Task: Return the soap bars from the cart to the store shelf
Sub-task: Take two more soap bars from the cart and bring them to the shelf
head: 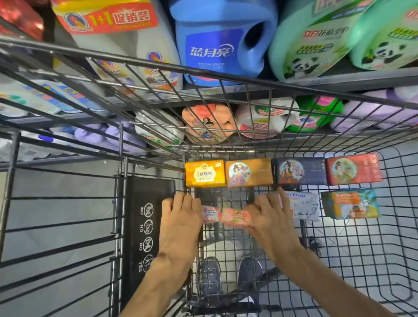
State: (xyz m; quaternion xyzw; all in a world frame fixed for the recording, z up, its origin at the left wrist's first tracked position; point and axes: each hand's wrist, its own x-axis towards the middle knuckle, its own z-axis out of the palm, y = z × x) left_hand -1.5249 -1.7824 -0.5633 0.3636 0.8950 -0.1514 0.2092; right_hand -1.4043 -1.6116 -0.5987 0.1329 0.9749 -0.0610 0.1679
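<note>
Several boxed soap bars lie on the floor of the wire cart (pixel 413 223). The far row holds a yellow bar (pixel 204 174), a tan bar (pixel 249 173), a navy bar (pixel 301 171) and a red bar (pixel 353 169). Nearer lie two pink bars (pixel 210 213) (pixel 236 216), a white goat soap bar (pixel 306 206) and a teal goat soap bar (pixel 351 204). My left hand (pixel 182 222) rests on the left pink bar's end. My right hand (pixel 269 213) covers the right pink bar's end, its fingers curled down over it.
The store shelf (pixel 326 82) stands beyond the cart, with large detergent jugs (pixel 225 35) above and refill pouches (pixel 208 126) below. A black folded child seat panel (pixel 145 229) sits at the cart's left. My shoes show through the wire floor.
</note>
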